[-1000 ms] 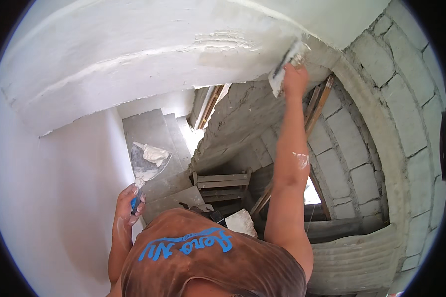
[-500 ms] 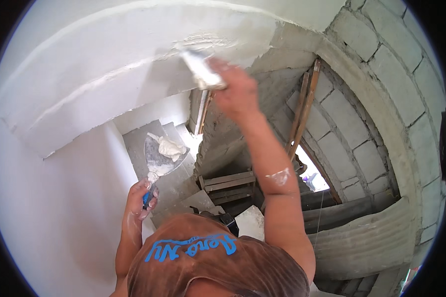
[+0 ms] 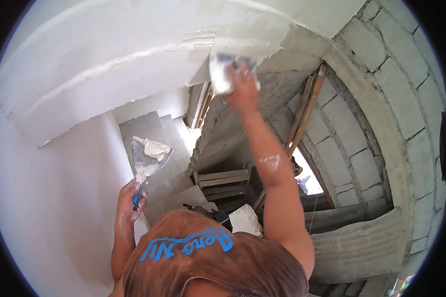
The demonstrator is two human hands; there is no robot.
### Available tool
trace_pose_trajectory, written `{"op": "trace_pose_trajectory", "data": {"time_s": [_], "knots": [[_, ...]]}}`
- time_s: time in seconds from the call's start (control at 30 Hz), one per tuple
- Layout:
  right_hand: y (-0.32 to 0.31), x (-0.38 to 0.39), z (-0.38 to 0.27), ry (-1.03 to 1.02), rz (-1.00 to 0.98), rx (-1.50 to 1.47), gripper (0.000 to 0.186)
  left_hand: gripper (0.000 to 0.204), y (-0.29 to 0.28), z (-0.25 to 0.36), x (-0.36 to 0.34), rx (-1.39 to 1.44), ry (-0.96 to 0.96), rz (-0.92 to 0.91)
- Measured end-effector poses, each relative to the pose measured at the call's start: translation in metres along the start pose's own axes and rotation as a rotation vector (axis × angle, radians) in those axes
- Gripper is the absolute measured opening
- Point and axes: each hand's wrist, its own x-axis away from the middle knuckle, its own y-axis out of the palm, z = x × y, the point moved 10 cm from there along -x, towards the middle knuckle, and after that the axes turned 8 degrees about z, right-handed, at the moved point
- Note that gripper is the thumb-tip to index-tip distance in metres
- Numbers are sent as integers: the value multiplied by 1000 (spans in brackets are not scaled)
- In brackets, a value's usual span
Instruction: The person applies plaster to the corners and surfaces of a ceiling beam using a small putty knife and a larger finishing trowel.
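Note:
My left hand [image 3: 128, 199] is closed around the blue handle of a broad putty knife [image 3: 142, 159]. A lump of white plaster [image 3: 156, 149] rests on its fan-shaped blade, with more paste caked near the handle. Up at the wall band, my right hand [image 3: 244, 94] grips a wide, flat filling blade [image 3: 221, 74], blurred by motion and smeared white. Its upper edge is near the lower part of the band, but I cannot tell whether it touches. Ridged wet plaster [image 3: 201, 37] lies on the pale wall band [image 3: 134, 47] to its left.
Grey concrete steps [image 3: 156, 126] descend below my left hand. Bare block wall [image 3: 349, 116] curves along the right, with wooden posts [image 3: 305, 111] leaning before it. Beneath my right arm stands a slatted wooden piece [image 3: 223, 179]; a corrugated sheet [image 3: 357, 247] lies lower right.
My right hand has moved right and slightly down with the filling blade, which has turned broadside. The plaster patch looks flatter, with ridges at its left. My left hand and putty knife shifted slightly left.

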Motion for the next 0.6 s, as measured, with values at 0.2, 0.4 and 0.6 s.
{"op": "trace_pose_trajectory", "data": {"time_s": [0.2,0.4,0.6], "knots": [[-29,14,-6,-74,0,-77,54,21,7,3,-6,-22,-7,-46],[-84,-92,129,540,186,-122,50,21,4,7,4,-37,30,-19],[-31,-41,133,219,63,96,63,23,-14,1,8,55,28,21]]}}
